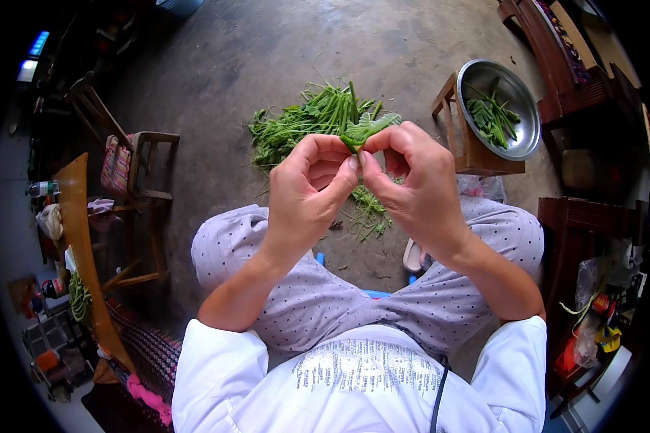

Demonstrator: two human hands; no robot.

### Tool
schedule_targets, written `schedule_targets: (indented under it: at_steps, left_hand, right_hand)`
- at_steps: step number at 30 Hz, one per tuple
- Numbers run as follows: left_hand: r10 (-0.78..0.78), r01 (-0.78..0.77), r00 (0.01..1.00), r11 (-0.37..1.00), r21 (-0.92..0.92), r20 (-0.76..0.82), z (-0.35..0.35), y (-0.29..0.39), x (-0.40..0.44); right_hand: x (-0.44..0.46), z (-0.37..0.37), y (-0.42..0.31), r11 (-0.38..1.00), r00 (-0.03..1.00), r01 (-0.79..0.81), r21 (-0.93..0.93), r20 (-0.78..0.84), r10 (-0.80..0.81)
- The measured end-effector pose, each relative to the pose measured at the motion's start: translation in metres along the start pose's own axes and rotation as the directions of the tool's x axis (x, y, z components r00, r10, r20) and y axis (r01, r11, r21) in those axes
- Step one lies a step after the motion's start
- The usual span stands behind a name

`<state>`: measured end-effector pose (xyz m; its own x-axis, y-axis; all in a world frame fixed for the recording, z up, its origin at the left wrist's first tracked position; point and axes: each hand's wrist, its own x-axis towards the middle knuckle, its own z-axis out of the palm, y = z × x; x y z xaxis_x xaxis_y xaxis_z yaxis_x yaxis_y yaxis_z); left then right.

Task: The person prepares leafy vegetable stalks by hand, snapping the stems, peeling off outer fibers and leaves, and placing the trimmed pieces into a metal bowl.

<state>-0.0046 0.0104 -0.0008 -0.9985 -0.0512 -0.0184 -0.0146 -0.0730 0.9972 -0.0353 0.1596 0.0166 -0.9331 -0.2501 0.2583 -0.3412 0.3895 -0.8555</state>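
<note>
My left hand (pixel 312 189) and my right hand (pixel 420 186) meet in front of me, thumbs and forefingers pinched together. Between the fingertips both grip a green leaf (pixel 368 127), its pale, ribbed side partly showing; a stalk seems to stand up beside it. On the floor just beyond my hands lies a heap of leafy green stalks (pixel 296 124), partly hidden by them. Smaller green scraps (pixel 372 209) are scattered below my hands. To the right, a metal basin (pixel 529 123) holds several green leaves and stalks (pixel 492 119).
The basin sits on a wooden stool (pixel 484 164). A wooden chair (pixel 133 155) stands at left, near a wooden tabletop edge (pixel 87 252). Dark wooden furniture (pixel 567 216) lines the right side. My knees, in dotted trousers (pixel 231 242), spread either side of the scraps.
</note>
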Motion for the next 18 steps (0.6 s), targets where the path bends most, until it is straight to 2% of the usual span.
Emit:
schedule_targets:
  at_steps: [6,8,10,12,15,18]
  left_hand:
    - [-0.018,0.019,1.000,0.997,0.081,-0.021,-0.003,0.001,0.001]
    - [-0.024,0.025,1.000,0.993,0.113,-0.017,-0.006,0.002,0.002]
    - [-0.110,0.110,0.992,0.994,0.005,0.069,-0.009,0.002,0.003]
    - [-0.098,0.101,0.992,0.994,-0.031,0.082,-0.011,-0.001,0.006]
    - [-0.065,0.073,0.991,0.995,-0.062,0.113,-0.012,-0.003,0.009]
    - [-0.040,0.051,0.991,0.994,-0.092,0.124,-0.012,-0.003,0.009]
  right_hand:
    - [0.001,-0.001,0.000,0.993,0.997,0.075,-0.095,-0.012,-0.077]
    - [0.001,-0.001,0.003,0.995,0.997,0.069,-0.077,-0.015,-0.071]
    - [0.001,-0.002,0.004,0.996,0.998,0.065,-0.059,-0.018,-0.066]
    - [0.001,-0.003,0.004,1.000,1.000,-0.020,0.015,0.022,0.020]
    - [0.002,-0.006,0.004,0.996,0.994,-0.065,0.065,0.097,0.059]
    - [0.003,-0.007,0.004,0.997,0.992,-0.045,0.060,0.121,0.038]
